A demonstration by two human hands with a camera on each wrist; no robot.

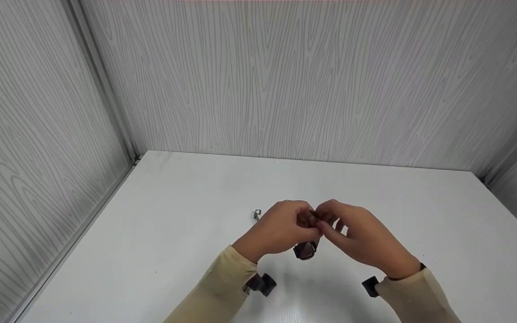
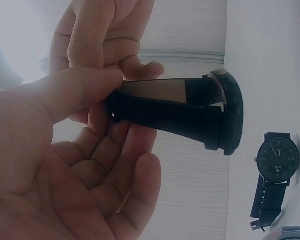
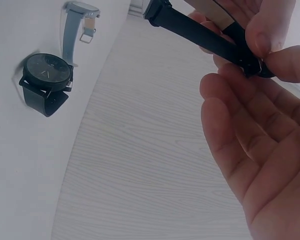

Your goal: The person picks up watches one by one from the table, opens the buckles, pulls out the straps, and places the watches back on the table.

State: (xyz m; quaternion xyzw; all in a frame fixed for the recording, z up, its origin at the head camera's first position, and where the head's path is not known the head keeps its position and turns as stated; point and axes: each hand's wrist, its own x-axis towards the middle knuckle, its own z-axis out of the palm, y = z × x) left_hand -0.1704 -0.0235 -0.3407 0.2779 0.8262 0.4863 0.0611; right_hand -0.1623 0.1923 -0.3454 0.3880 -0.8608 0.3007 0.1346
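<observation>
A black wristwatch (image 2: 232, 115) hangs between my two hands, its case lowest and its strap bent into a loop with a tan inner side. My left hand (image 1: 281, 226) pinches the strap (image 2: 165, 115) near its buckle end with thumb and fingers. From the other side, my right hand (image 1: 366, 233) pinches the strap ends at the buckle (image 3: 255, 67), fingertips close to the left hand's. Whether the buckle is fastened is hidden by the fingers. In the head view, the dark watch case (image 1: 304, 251) shows just below the hands.
A second black watch (image 2: 277, 157) lies on the white table (image 1: 186, 188), its dial facing up. Beside it lies a pale grey-blue watch (image 3: 72, 35) with a metal buckle. Wood-grain panels (image 1: 258, 80) close the table's back and sides. Small black wrist-mounted blocks sit at both sleeves.
</observation>
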